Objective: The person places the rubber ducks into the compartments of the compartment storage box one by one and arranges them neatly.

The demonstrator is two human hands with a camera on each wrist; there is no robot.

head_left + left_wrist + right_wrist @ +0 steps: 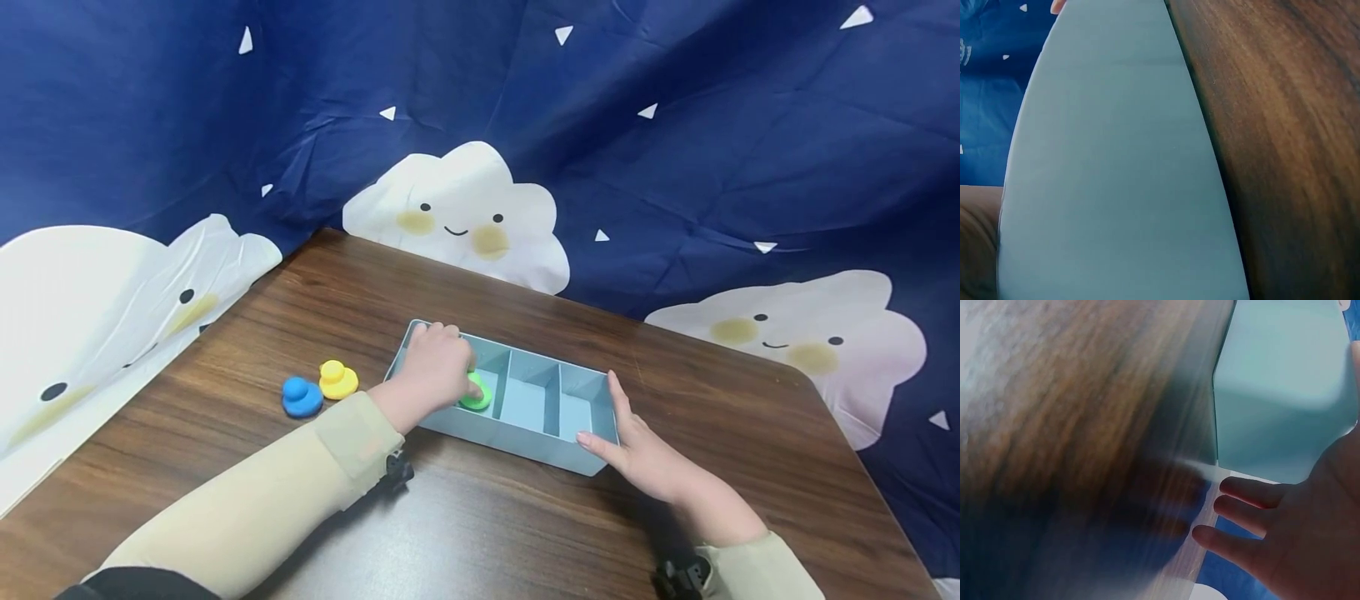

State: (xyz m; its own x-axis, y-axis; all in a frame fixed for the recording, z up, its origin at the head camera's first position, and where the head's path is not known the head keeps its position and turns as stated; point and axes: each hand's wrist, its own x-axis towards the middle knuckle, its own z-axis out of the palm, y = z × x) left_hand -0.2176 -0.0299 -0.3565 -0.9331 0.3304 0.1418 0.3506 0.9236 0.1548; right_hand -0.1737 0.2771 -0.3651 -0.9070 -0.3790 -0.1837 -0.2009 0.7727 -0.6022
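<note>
A pale blue divided box stands on the table, its long side slanting down to the right in the head view. My left hand reaches over the box's left part and pinches a green toy duck inside a compartment, its top mostly hidden by the fingers. My right hand holds the right end of the box, thumb over the front rim and index finger along the end wall. In the right wrist view, the other fingers stretch out below the box wall.
A blue toy duck and a yellow toy duck sit side by side on the brown wooden table, left of the box. A dark blue curtain with smiling clouds hangs behind the table's far edge.
</note>
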